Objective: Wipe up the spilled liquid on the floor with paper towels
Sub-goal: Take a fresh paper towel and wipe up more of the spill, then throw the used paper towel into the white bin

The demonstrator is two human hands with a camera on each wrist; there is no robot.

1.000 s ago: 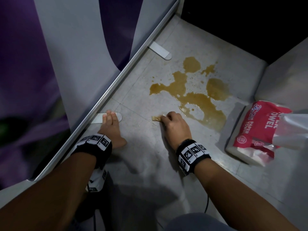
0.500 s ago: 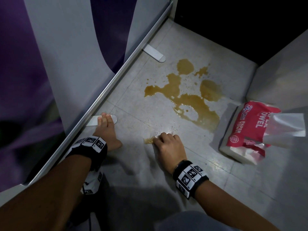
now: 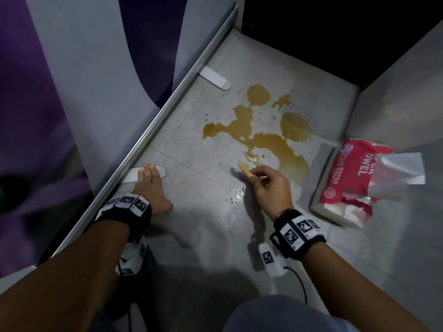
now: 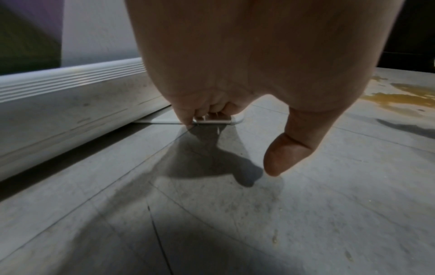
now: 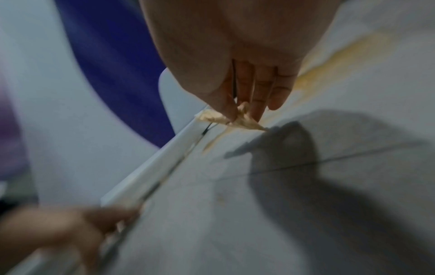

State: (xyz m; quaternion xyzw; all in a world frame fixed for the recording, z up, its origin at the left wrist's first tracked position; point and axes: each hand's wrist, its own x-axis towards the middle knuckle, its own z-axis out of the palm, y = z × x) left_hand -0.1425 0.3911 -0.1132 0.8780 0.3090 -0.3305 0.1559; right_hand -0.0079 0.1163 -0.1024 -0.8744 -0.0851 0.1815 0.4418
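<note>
A brown spill (image 3: pixel 271 137) spreads over the grey floor tiles. My right hand (image 3: pixel 268 185) is lifted off the floor at the spill's near edge and pinches a small, soaked, brown-stained wad of paper towel (image 3: pixel 247 170) between thumb and fingers; the wad (image 5: pixel 231 119) hangs from the fingertips in the blurred right wrist view. A thin wet streak (image 3: pixel 236 196) glistens on the tile just below it. My left hand (image 3: pixel 149 185) rests on the floor at the left, fingertips on a white flat bracket (image 3: pixel 134 176) by the panel rail; the thumb (image 4: pixel 289 148) hovers off the tile.
A red paper towel pack (image 3: pixel 347 180) lies at the right, a white sheet (image 3: pixel 400 168) sticking out of it. A grey and purple panel with a metal rail (image 3: pixel 153 130) bounds the left. A second white bracket (image 3: pixel 215 77) lies farther back. A grey wall (image 3: pixel 402 87) closes the right side.
My right hand dragged the wad toward me across the tile, then lifted it and moved back up to the spill's near edge. A wet streak stays behind. The left hand has not moved.
</note>
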